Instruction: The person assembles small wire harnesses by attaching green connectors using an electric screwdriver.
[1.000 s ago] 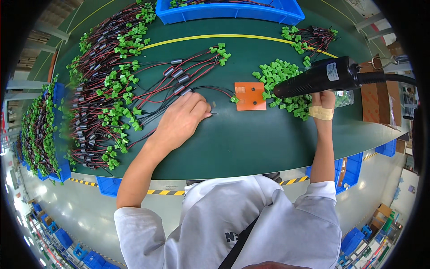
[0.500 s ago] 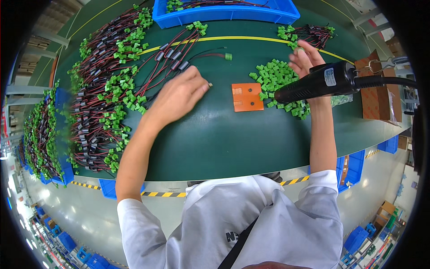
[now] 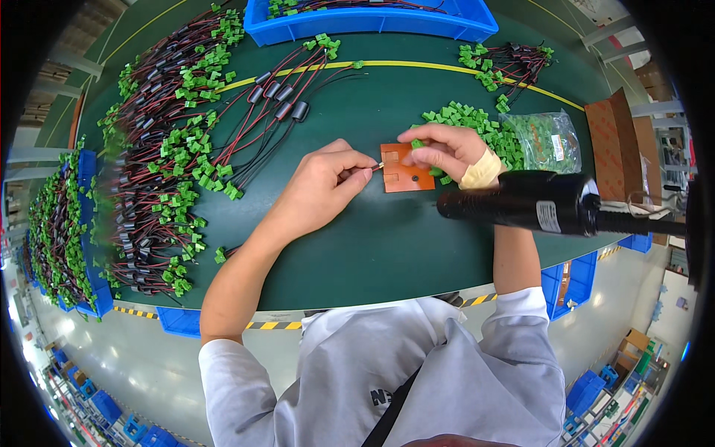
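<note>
My left hand (image 3: 328,186) is closed in a pinch on a thin wire end with a small pale metal tip, at the left edge of an orange fixture block (image 3: 392,183). Over the block's upper right, my right hand (image 3: 454,153) pinches a small green connector (image 3: 416,144) between thumb and fingers. A pale wrap covers part of that hand's wrist side. Behind the right hand lies a heap of loose green connectors (image 3: 462,114). A black cylindrical handheld tool (image 3: 521,201) hangs across my right forearm, hiding part of it.
Bundles of red and black wires with green connectors (image 3: 149,171) cover the left side. Several cables with black cylinders (image 3: 279,93) lie left of centre. A blue bin (image 3: 372,28) stands at the back. A clear bag (image 3: 547,141) and cardboard box (image 3: 614,145) are at right.
My right hand has come left and nearer from beyond the connector heap to the orange block, now with a green connector. My left hand has moved right and nearer to the block.
</note>
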Demonstrator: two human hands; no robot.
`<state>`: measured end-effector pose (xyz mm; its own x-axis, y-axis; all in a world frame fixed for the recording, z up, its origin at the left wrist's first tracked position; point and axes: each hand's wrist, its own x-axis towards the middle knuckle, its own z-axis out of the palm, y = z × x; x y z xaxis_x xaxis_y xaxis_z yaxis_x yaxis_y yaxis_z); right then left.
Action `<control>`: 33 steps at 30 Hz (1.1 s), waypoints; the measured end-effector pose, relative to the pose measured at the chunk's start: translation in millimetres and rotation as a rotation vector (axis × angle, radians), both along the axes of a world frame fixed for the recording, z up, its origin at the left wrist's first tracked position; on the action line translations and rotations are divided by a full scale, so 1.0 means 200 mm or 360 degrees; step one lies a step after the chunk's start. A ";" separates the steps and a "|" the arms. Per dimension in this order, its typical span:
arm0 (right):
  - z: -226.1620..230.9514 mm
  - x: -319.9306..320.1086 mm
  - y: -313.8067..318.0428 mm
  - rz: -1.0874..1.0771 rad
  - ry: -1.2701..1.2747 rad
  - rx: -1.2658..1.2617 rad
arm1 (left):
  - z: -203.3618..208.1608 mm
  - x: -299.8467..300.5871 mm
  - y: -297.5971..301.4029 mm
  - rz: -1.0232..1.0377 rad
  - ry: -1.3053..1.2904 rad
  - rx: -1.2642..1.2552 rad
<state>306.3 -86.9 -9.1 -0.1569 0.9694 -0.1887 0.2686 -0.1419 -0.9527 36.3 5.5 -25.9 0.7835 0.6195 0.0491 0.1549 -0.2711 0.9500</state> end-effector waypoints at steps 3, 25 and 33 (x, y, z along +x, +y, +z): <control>0.15 -0.06 0.00 -0.0033 -0.0576 -0.0181 | 0.04 -0.02 -0.01 0.0052 0.0205 0.0309; -0.08 -0.13 -0.01 -0.0026 -0.0322 0.0637 | -0.01 -0.05 0.02 -0.0167 -0.0125 -0.0806; -0.12 -0.15 -0.02 -0.0160 -0.0221 0.0629 | -0.02 -0.06 0.04 -0.0340 -0.0183 -0.0785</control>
